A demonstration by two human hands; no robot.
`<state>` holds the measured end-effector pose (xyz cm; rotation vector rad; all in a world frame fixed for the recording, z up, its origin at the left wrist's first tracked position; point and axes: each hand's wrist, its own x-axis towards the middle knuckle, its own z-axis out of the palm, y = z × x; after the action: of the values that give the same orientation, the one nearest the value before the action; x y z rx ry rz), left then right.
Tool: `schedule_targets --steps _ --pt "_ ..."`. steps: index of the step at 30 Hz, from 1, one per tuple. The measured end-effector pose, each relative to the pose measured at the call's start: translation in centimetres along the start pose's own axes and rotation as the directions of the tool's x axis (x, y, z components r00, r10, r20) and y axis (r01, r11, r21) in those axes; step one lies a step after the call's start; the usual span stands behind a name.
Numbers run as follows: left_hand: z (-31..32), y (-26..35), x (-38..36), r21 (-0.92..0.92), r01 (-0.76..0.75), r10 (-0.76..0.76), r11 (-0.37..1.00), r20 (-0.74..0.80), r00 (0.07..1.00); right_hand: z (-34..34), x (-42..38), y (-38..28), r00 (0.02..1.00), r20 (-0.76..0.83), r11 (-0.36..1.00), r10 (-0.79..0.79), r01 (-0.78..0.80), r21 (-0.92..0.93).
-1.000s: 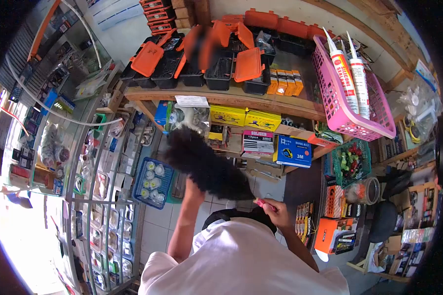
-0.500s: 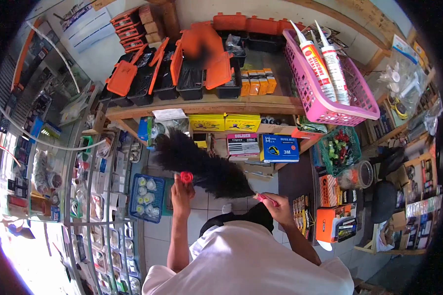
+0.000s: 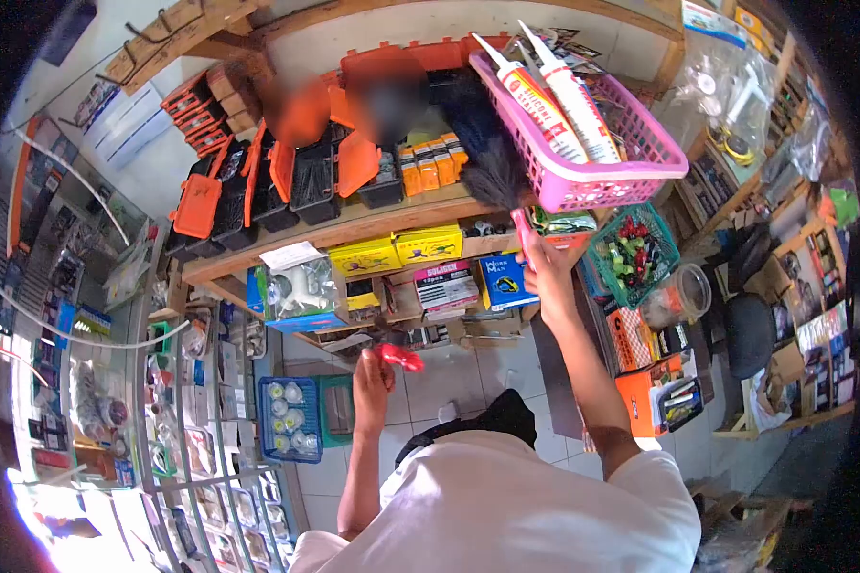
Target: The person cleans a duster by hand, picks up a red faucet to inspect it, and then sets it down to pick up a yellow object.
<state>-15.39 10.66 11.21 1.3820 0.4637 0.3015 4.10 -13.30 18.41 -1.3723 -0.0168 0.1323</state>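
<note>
My right hand (image 3: 548, 272) is wrapped round the pink handle of a black feather duster (image 3: 492, 172). The duster's dark feathers lie on the upper shelf, between the small orange-yellow boxes (image 3: 432, 164) and a pink basket (image 3: 607, 172) that holds two white sealant tubes. Low at the centre, above the tiled floor, my left hand (image 3: 373, 384) is closed round a red object (image 3: 401, 358), whose exact kind I cannot make out.
Black bins with orange lids (image 3: 311, 186) line the wooden shelf (image 3: 373, 222). Beneath it are yellow boxes (image 3: 397, 250) and a blue box (image 3: 506, 281). A blue basket (image 3: 290, 420) stands at lower left, a green basket (image 3: 633, 253) at right. Glass shelving fills the left.
My right hand has lifted the duster from in front of my body up and to the right, onto the shelf. My left hand still holds the red object, now slightly lower. The view has shifted.
</note>
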Motion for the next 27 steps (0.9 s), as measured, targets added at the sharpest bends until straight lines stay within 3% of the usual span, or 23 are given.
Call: schedule_targets --steps 2,5,6,7,10,13,15,17,19,20,22,23,24,25,26,27 --pt "0.9 -0.5 0.2 0.037 0.007 -0.010 0.999 0.075 0.997 -0.1 1.9 -0.4 0.987 0.138 0.982 0.086 -0.107 0.156" --pt "2.1 -0.9 0.2 0.040 0.042 -0.046 0.998 0.120 0.992 0.7 3.3 -1.2 0.980 0.188 0.957 0.065 -0.115 0.267" --pt "2.2 -1.0 0.1 0.052 0.050 -0.057 0.997 0.139 0.989 0.8 3.3 -1.6 0.976 0.179 0.955 0.122 -0.165 0.248" --pt "2.5 -1.0 0.1 0.072 0.056 -0.067 0.996 0.153 0.986 0.5 3.6 -1.2 0.966 0.245 0.972 0.084 -0.134 0.194" --pt "3.0 -1.3 0.1 0.136 0.116 -0.137 0.984 0.159 0.978 -0.2 2.8 -1.1 0.973 0.227 0.983 0.052 -0.090 0.160" --pt "3.2 -2.1 0.7 0.164 0.190 -0.220 0.968 0.190 0.957 -2.1 2.4 3.5 0.999 -0.032 0.919 -0.015 0.026 0.393" --pt "3.8 -2.8 1.3 0.235 0.196 -0.240 0.952 0.176 0.955 -3.4 0.6 7.4 0.974 -0.190 0.904 0.125 -0.033 0.427" --pt "5.1 -3.5 2.1 0.282 0.225 -0.275 0.933 0.151 0.949 -3.6 -1.9 11.7 0.982 -0.036 0.963 0.187 -0.176 0.203" --pt "5.9 -4.8 3.5 0.359 0.091 -0.168 0.929 0.189 0.968 -3.5 -4.6 13.4 0.884 0.335 0.939 0.326 -0.344 -0.009" --pt "6.5 -5.1 4.3 0.402 0.001 -0.106 0.916 0.239 0.965 -3.3 -5.5 14.1 0.884 0.313 0.928 0.346 -0.372 0.023" --pt "8.0 -5.0 6.4 0.520 -0.022 -0.125 0.854 0.246 0.961 -2.9 -6.4 15.6 0.886 0.424 0.967 0.187 -0.242 0.078" --pt "9.1 -4.9 7.1 0.603 -0.061 -0.108 0.795 0.240 0.965 -2.8 -6.4 16.0 0.890 0.406 0.957 0.208 -0.271 0.105" --pt "10.9 -4.9 7.6 0.651 -0.156 0.009 0.743 0.224 0.975 -2.9 -5.9 16.2 0.950 0.304 0.997 0.067 -0.073 0.008" --pt "12.7 -4.5 8.2 0.627 -0.170 0.027 0.760 0.230 0.973 -3.1 -5.3 16.4 0.972 0.219 0.987 -0.088 0.115 -0.115" --pt "14.4 -4.1 8.8 0.603 -0.183 0.046 0.776 0.236 0.971 -3.2 -4.6 16.4 0.977 0.202 0.992 -0.062 0.082 -0.092" --pt "15.8 -3.5 9.8 0.501 -0.104 -0.033 0.859 0.257 0.966 -3.4 -3.6 16.4 0.978 0.202 0.990 -0.051 0.075 -0.116"
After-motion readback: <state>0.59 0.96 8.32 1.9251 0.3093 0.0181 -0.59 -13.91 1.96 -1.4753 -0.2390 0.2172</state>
